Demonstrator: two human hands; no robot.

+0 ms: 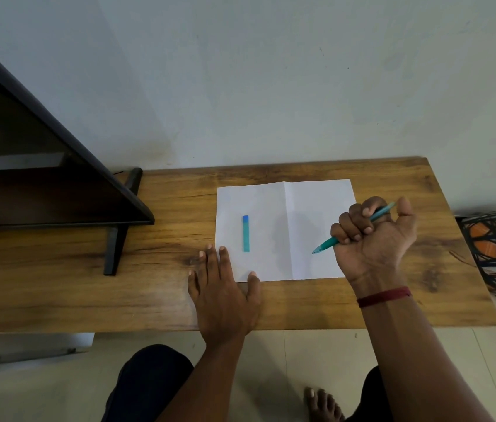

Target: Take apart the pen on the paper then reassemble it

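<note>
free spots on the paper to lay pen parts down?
Bare: the paper between the cap and the centre fold, plus its far strip. Crowded: near-left corner under the left hand; right edge, where the right hand holds the pen.

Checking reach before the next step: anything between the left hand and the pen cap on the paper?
Nothing visible. The pen cap lies alone on the left half of the paper, with bare sheet between it and the left hand, which rests flat at the sheet's near-left corner. The right hand holds the pen body well off to the right.
</note>
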